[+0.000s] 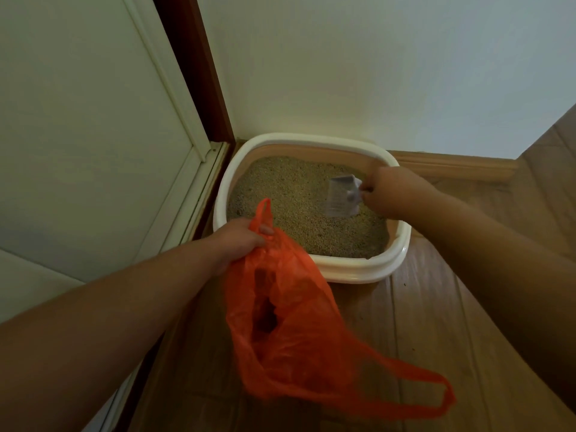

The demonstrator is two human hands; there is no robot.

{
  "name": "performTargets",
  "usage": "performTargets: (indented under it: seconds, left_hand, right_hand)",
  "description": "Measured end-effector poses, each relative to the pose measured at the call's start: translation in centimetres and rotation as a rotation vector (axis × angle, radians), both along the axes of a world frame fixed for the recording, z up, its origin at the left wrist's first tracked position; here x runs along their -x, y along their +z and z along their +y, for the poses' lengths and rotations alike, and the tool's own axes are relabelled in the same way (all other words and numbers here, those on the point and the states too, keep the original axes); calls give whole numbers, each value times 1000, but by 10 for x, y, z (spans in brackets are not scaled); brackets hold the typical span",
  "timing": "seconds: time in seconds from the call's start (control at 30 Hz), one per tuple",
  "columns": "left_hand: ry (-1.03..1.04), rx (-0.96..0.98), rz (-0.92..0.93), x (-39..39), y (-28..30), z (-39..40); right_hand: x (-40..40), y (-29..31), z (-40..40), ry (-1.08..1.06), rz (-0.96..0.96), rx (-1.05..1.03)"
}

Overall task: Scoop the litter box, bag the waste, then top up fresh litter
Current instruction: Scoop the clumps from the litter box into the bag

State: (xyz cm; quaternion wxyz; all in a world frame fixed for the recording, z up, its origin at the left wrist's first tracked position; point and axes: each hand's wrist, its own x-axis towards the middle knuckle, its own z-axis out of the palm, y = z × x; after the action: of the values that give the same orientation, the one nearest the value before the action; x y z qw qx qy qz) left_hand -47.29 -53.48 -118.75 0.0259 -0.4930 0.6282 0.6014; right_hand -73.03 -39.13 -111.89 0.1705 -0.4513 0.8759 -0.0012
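A cream litter box [352,269] sits on the floor in a corner, filled with tan litter [296,198]. My right hand [389,193] grips the handle of a pale grey slotted scoop [343,196], whose blade rests on the litter at the box's right side. My left hand [240,241] holds one handle of an orange plastic bag [290,322] at the box's near left rim. The bag hangs open in front of the box, with dark clumps showing through it. Its other handle trails loose to the lower right.
A white wall [343,73] stands right behind the box. A white door [93,135] with a dark red frame [199,73] is on the left. Wooden floor [436,307] and a wooden skirting board [452,165] lie to the right.
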Motion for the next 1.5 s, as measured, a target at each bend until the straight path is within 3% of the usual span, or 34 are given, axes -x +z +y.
performTargets:
  seconds: [0.2, 0.57, 1.0, 1.5]
  left_hand:
    - [-25, 47, -8, -6, -2, 7]
    - [69, 143, -29, -16, -13, -5]
    - [106, 158, -29, -20, -14, -8]
    - [117, 230, -50, -38, -17, -17]
  right_hand:
    - [14, -18, 2, 64, 108, -227]
    - [27, -40, 0, 185, -53, -346]
    - [-14, -89, -4, 169, -391, -79]
    - [-78, -125, -62, 25, -620, 117]
